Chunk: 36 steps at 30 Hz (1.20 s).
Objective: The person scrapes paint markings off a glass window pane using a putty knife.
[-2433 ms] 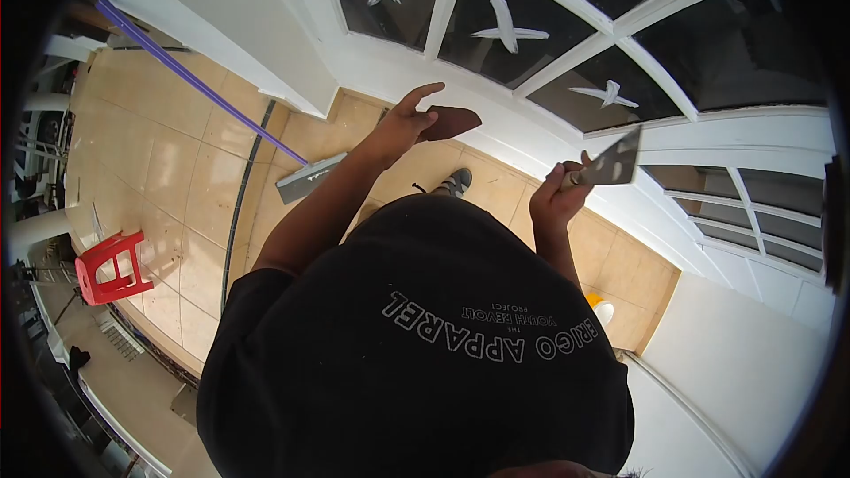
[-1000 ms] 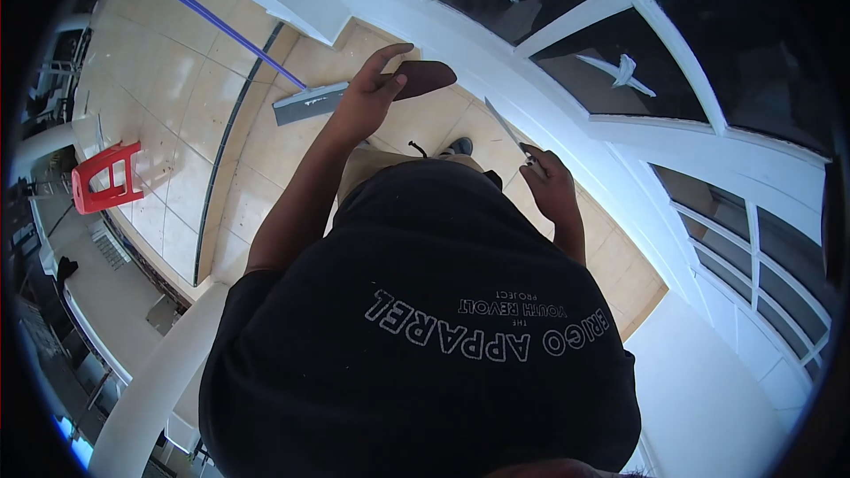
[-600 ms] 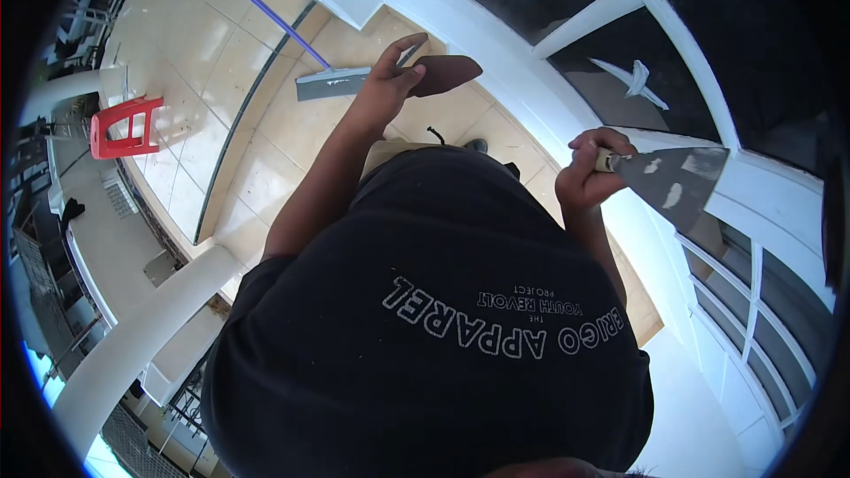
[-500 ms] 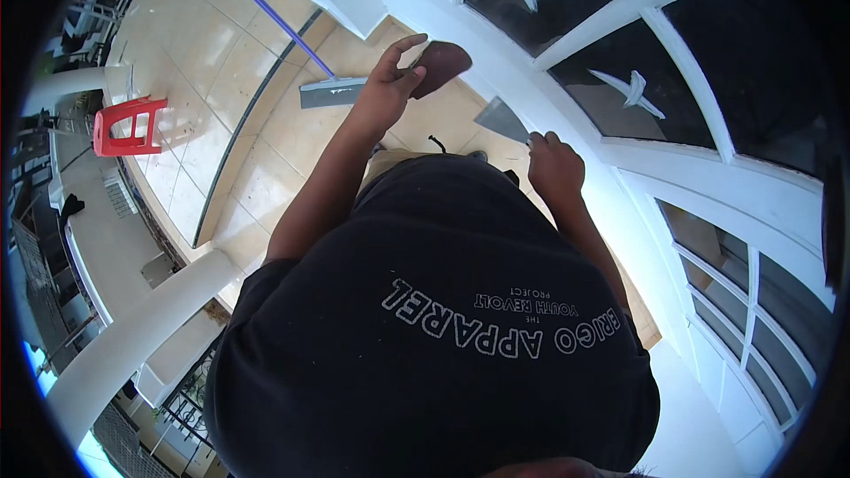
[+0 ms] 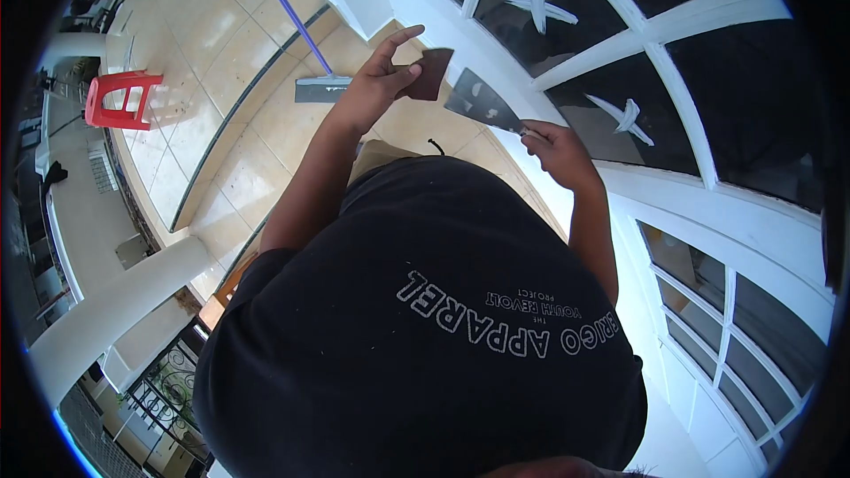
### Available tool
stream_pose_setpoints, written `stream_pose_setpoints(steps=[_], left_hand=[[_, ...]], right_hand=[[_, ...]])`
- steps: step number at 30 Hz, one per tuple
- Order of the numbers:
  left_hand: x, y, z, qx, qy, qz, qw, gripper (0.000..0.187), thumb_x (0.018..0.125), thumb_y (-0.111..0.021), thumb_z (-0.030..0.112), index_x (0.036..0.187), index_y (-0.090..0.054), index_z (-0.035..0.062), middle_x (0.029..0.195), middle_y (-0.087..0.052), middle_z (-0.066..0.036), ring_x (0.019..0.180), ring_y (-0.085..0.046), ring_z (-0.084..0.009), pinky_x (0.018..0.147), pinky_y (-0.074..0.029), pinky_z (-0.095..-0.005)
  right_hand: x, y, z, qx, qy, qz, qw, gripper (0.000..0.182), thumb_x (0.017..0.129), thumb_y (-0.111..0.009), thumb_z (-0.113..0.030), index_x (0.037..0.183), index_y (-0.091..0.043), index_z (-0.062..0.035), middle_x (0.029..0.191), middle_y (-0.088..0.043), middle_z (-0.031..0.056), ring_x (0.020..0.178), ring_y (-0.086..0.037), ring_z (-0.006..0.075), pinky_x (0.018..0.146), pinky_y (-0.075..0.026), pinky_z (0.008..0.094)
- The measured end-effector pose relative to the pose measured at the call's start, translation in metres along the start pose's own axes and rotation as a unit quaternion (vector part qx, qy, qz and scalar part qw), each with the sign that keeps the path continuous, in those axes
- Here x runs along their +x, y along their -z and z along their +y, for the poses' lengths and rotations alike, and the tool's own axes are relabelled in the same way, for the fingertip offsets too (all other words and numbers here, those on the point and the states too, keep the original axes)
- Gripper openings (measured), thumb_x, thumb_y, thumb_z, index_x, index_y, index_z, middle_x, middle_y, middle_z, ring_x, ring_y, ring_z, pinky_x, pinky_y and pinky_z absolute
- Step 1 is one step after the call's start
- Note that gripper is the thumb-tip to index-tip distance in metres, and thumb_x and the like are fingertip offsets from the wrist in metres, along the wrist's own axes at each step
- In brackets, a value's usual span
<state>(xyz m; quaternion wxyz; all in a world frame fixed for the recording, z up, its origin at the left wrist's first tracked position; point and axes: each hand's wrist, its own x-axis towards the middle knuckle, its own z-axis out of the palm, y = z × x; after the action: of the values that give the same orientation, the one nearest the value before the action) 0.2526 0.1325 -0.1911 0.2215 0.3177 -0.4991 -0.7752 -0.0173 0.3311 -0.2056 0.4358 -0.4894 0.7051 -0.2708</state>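
Note:
A dark red-brown sheet, like sandpaper point(image 5: 434, 73), is pinched between the thumb and fingers of my left hand point(image 5: 376, 84), whose index finger sticks out. My right hand point(image 5: 560, 152) grips a flat scraper point(image 5: 482, 102) by its handle. Its wide grey blade points up and to the left, with pale smears on it. A small gap separates the blade from the sheet. Both hands are held out in front of my dark shirt point(image 5: 425, 257), above the tiled floor.
White-framed glass panes point(image 5: 651, 31) with white strips in crosses stand close on the right. On the floor are a wide grey-headed tool point(image 5: 320, 89) with a purple handle and a red stool point(image 5: 124, 99). A dark-edged step point(image 5: 239, 106) curves along the left.
My right hand has raised the scraper up and left, bringing its blade nearer to the sheet. The sheet has turned in my left hand, which has shifted slightly left.

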Motion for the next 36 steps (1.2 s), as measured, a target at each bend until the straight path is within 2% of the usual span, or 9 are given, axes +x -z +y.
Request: stream_pose_setpoints(steps=[2, 4, 6, 10, 11, 16, 26, 31, 36], left_hand=[[0.0, 0.007, 0.01, 0.13, -0.061, 0.049, 0.989, 0.05, 0.104, -0.052, 0.006, 0.152, -0.039, 0.012, 0.11, -0.072, -0.015, 0.106, -0.069, -0.0192, 0.097, -0.05, -0.0328], [-0.002, 0.03, 0.004, 0.125, -0.068, 0.095, 0.985, 0.047, 0.104, -0.052, 0.005, 0.149, -0.041, 0.0111, 0.109, -0.072, -0.016, 0.107, -0.069, -0.0195, 0.099, -0.049, -0.0331], [-0.005, 0.05, 0.001, 0.205, -0.04, 0.153, 0.966, 0.048, 0.103, -0.054, 0.005, 0.149, -0.043, 0.0116, 0.11, -0.073, -0.015, 0.105, -0.068, -0.0184, 0.098, -0.049, -0.0327], [0.011, 0.076, -0.007, 0.169, -0.013, 0.164, 0.972, 0.033, 0.101, -0.059, 0.008, 0.134, -0.063, 0.0022, 0.114, -0.073, -0.011, 0.105, -0.068, -0.0168, 0.096, -0.051, -0.0312], [0.02, 0.079, -0.006, 0.167, -0.011, 0.163, 0.972, 0.03, 0.101, -0.06, 0.008, 0.13, -0.065, 0.0008, 0.114, -0.074, -0.01, 0.105, -0.068, -0.0163, 0.095, -0.051, -0.0308], [0.094, 0.098, 0.024, 0.15, -0.056, 0.095, 0.983, 0.024, 0.102, -0.059, 0.012, 0.121, -0.07, 0.0016, 0.107, -0.073, -0.005, 0.1, -0.066, -0.0138, 0.094, -0.049, -0.0306], [0.21, 0.131, 0.129, -0.055, -0.107, -0.122, 0.985, 0.017, 0.095, -0.044, 0.016, 0.091, -0.056, 0.0051, 0.088, -0.06, -0.008, 0.086, -0.061, -0.0213, 0.093, -0.047, -0.037], [0.226, 0.138, 0.17, 0.071, -0.068, -0.232, 0.968, 0.03, 0.094, -0.074, 0.019, 0.082, -0.049, 0.0075, 0.069, -0.057, -0.003, 0.055, -0.061, -0.0101, 0.049, -0.047, -0.0257], [0.225, 0.12, 0.256, 0.139, -0.064, -0.339, 0.928, 0.017, 0.09, -0.07, -0.005, 0.087, -0.057, 0.0048, 0.078, -0.061, -0.004, 0.063, -0.061, -0.0092, 0.048, -0.043, -0.0236]], right_hand=[[-0.005, -0.026, 0.067, -0.297, 0.003, 0.107, 0.949, 0.041, 0.097, -0.065, -0.027, 0.129, -0.066, -0.0012, 0.082, -0.069, 0.0072, 0.059, -0.059, 0.0138, 0.056, -0.05, 0.0274], [-0.024, -0.021, 0.057, 0.132, -0.195, 0.038, 0.971, 0.043, 0.095, -0.07, -0.024, 0.131, -0.064, -0.0016, 0.08, -0.068, 0.0044, 0.055, -0.054, 0.0087, 0.052, -0.046, 0.024], [-0.038, -0.026, 0.064, 0.184, -0.165, 0.091, 0.965, 0.043, 0.096, -0.068, -0.021, 0.133, -0.063, -0.0009, 0.081, -0.066, 0.0023, 0.056, -0.052, 0.0064, 0.053, -0.046, 0.0243], [-0.026, -0.037, 0.055, 0.001, -0.132, 0.127, 0.983, 0.044, 0.094, -0.068, -0.02, 0.135, -0.061, -0.0055, 0.113, -0.072, 0.0164, 0.1, -0.071, 0.0283, 0.088, -0.054, 0.0367], [-0.023, -0.038, 0.047, 0.033, -0.123, 0.115, 0.985, 0.044, 0.093, -0.069, -0.018, 0.134, -0.061, -0.0069, 0.128, -0.066, 0.0203, 0.122, -0.063, 0.034, 0.101, -0.048, 0.0392], [0.002, -0.037, -0.043, -0.025, 0.019, 0.139, 0.99, 0.038, 0.089, -0.071, -0.013, 0.127, -0.065, -0.012, 0.099, -0.066, 0.0122, 0.093, -0.066, 0.0291, 0.084, -0.051, 0.0362], [0.051, -0.035, -0.149, 0.131, 0.01, 0.293, 0.947, 0.035, 0.085, -0.069, 0.005, 0.12, -0.066, 0.0004, 0.093, -0.064, 0.0098, 0.085, -0.06, 0.0196, 0.078, -0.047, 0.0303], [0.077, -0.02, -0.213, 0.044, 0.129, 0.381, 0.914, 0.039, 0.08, -0.071, 0.006, 0.118, -0.069, 0.0005, 0.098, -0.062, 0.0114, 0.087, -0.058, 0.0204, 0.079, -0.046, 0.0304], [0.091, -0.016, -0.252, -0.109, 0.082, 0.478, 0.868, 0.063, 0.074, -0.079, 0.002, 0.134, -0.061, 0.0005, 0.097, -0.058, 0.0107, 0.089, -0.054, 0.0231, 0.077, -0.045, 0.0324]])
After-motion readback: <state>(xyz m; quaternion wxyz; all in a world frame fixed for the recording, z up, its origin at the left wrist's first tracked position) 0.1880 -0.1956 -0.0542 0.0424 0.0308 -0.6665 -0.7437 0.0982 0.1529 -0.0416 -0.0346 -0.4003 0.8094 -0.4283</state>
